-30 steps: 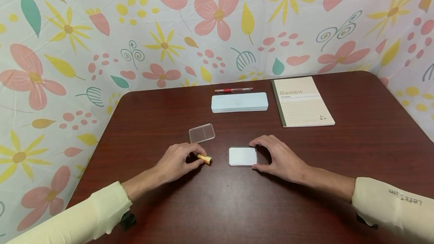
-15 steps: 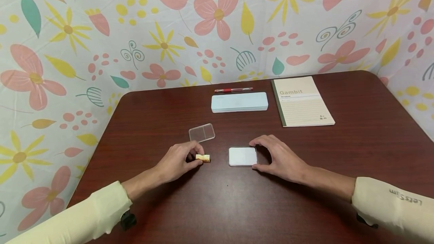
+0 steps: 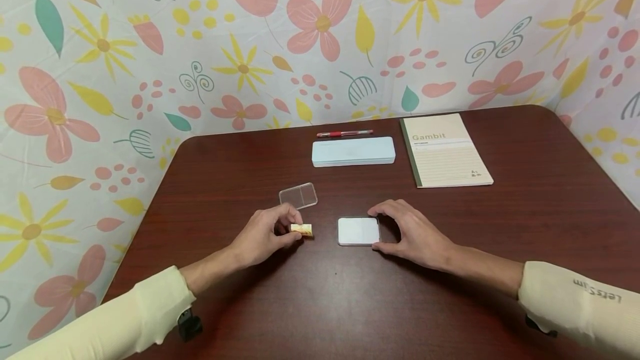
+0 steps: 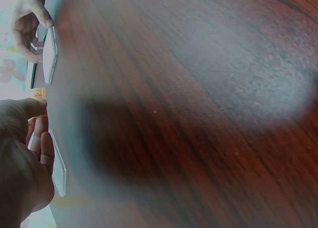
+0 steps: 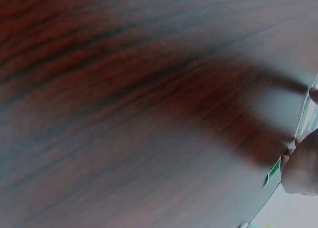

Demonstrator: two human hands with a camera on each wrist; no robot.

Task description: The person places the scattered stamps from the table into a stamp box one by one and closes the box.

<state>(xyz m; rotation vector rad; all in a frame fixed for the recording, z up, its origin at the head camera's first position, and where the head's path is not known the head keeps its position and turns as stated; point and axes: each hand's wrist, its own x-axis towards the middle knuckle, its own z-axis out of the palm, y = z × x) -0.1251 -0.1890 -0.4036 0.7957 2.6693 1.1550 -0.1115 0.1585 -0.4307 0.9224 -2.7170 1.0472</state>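
Observation:
My left hand [image 3: 267, 233] pinches a small yellow-and-white piece [image 3: 301, 230] between thumb and fingers, close over the table; its kind cannot be told. In the left wrist view a patterned yellow bit of the piece [image 4: 39, 93] shows beyond the thumb. My right hand [image 3: 415, 235] grips the right end of a flat clear case [image 3: 358, 231] with a white inside, thumb at the near side and a finger at the far side. The case lies right of the yellow piece. Just beyond my left hand rests a clear plastic lid [image 3: 298, 196], tilted slightly.
Farther back on the brown table [image 3: 335, 304] are a pale blue pencil case [image 3: 353, 151] and a red pen [image 3: 345, 134] behind it. A notebook [image 3: 446, 151] with a dark spine lies at the back right. Flowered cloth [image 3: 240, 26] hangs behind the table.
The yellow piece has turned in my left fingers, from slanting down to nearly level, and shows a flatter, paler face. My right hand and the clear case have stayed put.

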